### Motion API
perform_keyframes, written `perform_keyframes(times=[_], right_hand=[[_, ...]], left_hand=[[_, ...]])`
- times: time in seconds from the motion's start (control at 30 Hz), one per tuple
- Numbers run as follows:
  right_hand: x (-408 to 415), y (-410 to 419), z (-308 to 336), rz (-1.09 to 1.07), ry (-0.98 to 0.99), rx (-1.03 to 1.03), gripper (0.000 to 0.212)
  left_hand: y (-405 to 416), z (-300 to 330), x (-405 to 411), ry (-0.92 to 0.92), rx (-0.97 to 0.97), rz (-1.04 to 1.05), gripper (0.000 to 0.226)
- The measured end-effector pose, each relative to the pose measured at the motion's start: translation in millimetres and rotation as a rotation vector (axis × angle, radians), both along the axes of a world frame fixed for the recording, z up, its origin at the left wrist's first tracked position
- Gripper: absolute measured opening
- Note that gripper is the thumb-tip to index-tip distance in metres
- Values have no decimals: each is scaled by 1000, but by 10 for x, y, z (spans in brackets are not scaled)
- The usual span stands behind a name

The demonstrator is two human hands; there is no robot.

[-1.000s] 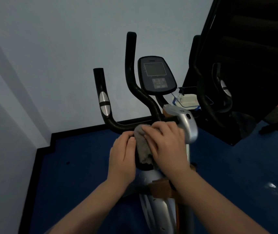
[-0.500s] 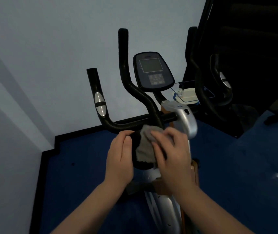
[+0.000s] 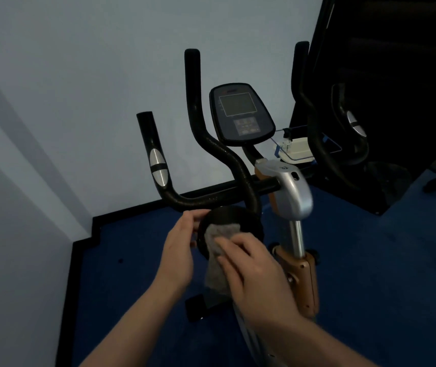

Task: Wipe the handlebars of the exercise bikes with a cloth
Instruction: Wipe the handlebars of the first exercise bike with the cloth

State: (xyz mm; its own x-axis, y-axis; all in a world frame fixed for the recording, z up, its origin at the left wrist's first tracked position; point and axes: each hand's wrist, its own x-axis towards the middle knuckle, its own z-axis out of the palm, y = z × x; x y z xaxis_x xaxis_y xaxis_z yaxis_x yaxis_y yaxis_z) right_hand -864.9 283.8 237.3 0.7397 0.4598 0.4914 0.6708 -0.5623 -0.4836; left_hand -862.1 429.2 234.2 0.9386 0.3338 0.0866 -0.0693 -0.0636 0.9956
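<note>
Standing over an exercise bike on a blue floor, against a pale wall. Pressing a grey cloth onto a round black part just below the black handlebars, with the right hand lying on the cloth, fingers fairly straight and close together. Steadying that black part's left edge with the left hand, fingers curled round its rim. Hanging loose below the right hand, the cloth's lower end. Facing back from above the handlebars, a dark console; shining on the left grip, a silver sensor. Showing dimly at right, a second bike.
</note>
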Motion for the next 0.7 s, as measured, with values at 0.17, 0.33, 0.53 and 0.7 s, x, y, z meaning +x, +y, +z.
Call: perform_keyframes(times=[0.17,0.33,0.53,0.7], right_hand=[[442,-140,337,-135,-130,68,26],[401,-91,87,-149,64,181,24],[834,-307,127,-115,128,408,21],[1092,-123,-7,-76,-22,101,30]], left_hand=[[-112,134,167,9,276,120,15],[-142,301,373,-61,596,204,18],[-112,308,461,10,985,165,29],[-92,313,464,47,875,177,28]])
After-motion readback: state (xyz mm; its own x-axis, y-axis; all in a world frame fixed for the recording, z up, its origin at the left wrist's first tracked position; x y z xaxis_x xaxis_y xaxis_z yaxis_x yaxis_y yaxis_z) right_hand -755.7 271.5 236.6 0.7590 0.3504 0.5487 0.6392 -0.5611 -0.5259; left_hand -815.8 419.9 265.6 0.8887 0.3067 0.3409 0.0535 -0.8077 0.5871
